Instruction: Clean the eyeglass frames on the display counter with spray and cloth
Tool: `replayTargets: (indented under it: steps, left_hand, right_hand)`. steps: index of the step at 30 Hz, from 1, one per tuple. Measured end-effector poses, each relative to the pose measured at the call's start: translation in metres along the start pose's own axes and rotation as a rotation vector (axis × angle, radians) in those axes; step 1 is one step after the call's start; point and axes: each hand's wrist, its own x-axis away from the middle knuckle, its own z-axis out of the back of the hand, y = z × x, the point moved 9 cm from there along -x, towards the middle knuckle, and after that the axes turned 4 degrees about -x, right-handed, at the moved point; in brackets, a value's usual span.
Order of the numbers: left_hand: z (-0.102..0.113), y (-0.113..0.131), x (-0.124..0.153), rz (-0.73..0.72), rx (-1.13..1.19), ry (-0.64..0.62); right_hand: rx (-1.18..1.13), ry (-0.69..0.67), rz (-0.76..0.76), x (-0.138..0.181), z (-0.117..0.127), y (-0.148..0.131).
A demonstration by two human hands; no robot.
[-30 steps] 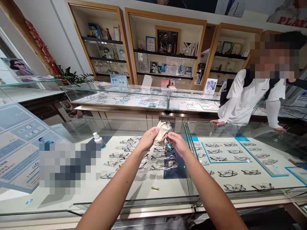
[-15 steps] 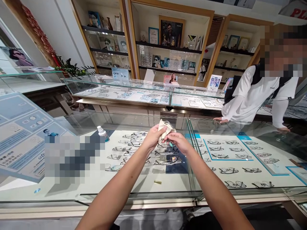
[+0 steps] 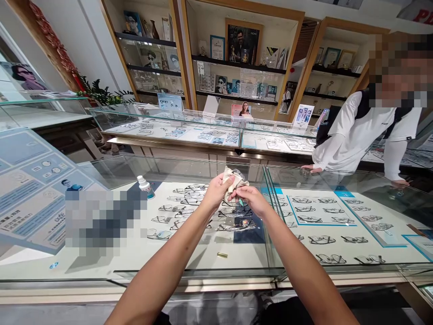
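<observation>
the left hand [image 3: 215,193] and right hand [image 3: 252,198] grip a bunched pale cloth [image 3: 234,179] between their fingers, above the glass table [image 3: 248,261], with eyeglasses [image 3: 236,224] below and a white bottle [image 3: 146,187] to the left

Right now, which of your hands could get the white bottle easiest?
Probably the left hand: it's nearer the white bottle, which stands on that side. The right hand is farther, though both touch the cloth.

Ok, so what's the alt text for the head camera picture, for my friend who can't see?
A left hand and right hand hold a cream cloth above a glass case of eyeglasses. A white bottle stands to the left, and a person in white leans on the far side at the right.
</observation>
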Motion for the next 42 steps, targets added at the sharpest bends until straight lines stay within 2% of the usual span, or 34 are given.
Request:
replayTargets:
  steps: [3,9,16,23,29,32,35,38,42]
  left_hand:
    - [0.004,0.000,-0.001,-0.019,-0.005,0.021]
    - [-0.007,0.005,0.000,0.061,0.068,-0.106]
    - [-0.001,0.004,0.002,-0.053,0.005,0.048]
    - [-0.003,-0.001,-0.002,0.055,0.076,-0.058]
    - [-0.002,0.003,0.001,-0.023,0.015,0.008]
    - [0.003,-0.002,-0.002,-0.016,0.039,0.044]
    - [0.010,-0.011,-0.007,0.052,0.133,0.070]
    - [0.013,-0.016,-0.009,0.098,0.189,0.076]
    - [0.003,-0.023,-0.005,0.174,0.168,0.012]
  right_hand:
    - [0.012,0.000,0.013,0.000,-0.003,-0.001]
    - [-0.088,0.068,0.028,0.000,0.010,-0.006]
    - [0.016,0.012,0.045,-0.001,-0.003,-0.002]
    - [-0.036,0.071,0.040,0.000,0.010,-0.007]
    - [0.037,0.015,0.048,-0.001,-0.002,-0.003]
    - [0.063,0.010,0.068,0.000,-0.006,-0.007]
    - [0.044,0.066,0.108,0.002,0.004,-0.018]
    - [0.024,0.185,0.180,0.005,0.026,-0.033]
    - [-0.021,0.314,0.266,0.008,0.049,-0.044]
